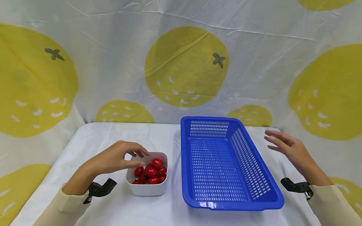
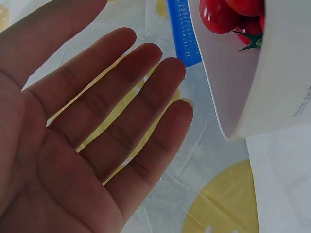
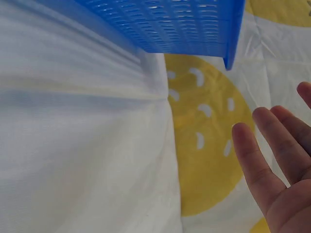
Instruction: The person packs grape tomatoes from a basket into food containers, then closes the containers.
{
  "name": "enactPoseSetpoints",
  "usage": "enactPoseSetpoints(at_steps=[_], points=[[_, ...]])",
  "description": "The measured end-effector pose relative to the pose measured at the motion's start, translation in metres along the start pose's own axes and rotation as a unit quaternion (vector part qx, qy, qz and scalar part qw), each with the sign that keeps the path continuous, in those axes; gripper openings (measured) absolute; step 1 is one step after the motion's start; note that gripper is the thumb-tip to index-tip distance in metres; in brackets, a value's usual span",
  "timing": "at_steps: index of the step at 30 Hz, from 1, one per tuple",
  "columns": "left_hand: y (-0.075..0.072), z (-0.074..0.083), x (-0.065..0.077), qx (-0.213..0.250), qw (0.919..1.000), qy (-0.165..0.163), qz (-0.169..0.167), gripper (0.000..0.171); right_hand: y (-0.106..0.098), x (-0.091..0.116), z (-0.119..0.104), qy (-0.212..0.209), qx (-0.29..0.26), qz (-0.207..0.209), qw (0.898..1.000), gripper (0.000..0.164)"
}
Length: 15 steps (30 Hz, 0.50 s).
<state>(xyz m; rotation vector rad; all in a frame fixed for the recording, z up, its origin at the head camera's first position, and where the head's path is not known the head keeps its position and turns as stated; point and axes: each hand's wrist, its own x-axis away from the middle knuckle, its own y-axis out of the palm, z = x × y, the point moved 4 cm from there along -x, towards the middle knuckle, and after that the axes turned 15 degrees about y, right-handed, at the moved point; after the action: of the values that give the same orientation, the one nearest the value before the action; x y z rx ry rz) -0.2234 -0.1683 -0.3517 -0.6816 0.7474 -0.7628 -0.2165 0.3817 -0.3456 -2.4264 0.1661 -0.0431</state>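
Note:
My left hand [image 1: 120,157] hovers at the left side of a small white container [image 1: 148,189], its thumb and fingers apart with nothing between them. Several red cherry tomatoes [image 1: 150,171] lie inside, some with green stems. In the left wrist view the palm [image 2: 63,179] faces the camera, fingers extended beside the container's wall [image 2: 286,87]. To the right of a blue plastic basket [image 1: 220,169], my right hand [image 1: 288,147] is held in the air, holding nothing. The right wrist view shows its relaxed fingers [image 3: 252,160] apart from the basket's side [image 3: 184,29].
A white cloth [image 1: 110,204] covers the table. The slotted basket stands right of the container, with a gap between them. Behind hangs a pale curtain [image 1: 113,62] printed with yellow fruit. Each wrist carries a small black camera mount [image 1: 100,189].

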Motion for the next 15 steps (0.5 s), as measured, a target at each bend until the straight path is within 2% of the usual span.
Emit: enactPoseSetpoints(at_steps=[6,12,15], points=[[-0.008,0.006,0.008,-0.013,0.9998,0.003,0.017,0.029,0.000,-0.003,-0.031,-0.018,0.001,-0.003,1.000,0.044],[-0.015,0.008,0.010,-0.022,0.9991,-0.002,0.036,0.023,0.010,-0.005,-0.067,-0.041,0.010,-0.013,0.999,0.042],[-0.020,0.010,0.010,-0.030,0.9984,-0.005,0.048,0.022,0.017,-0.006,-0.084,-0.048,-0.008,-0.024,0.999,0.041]])
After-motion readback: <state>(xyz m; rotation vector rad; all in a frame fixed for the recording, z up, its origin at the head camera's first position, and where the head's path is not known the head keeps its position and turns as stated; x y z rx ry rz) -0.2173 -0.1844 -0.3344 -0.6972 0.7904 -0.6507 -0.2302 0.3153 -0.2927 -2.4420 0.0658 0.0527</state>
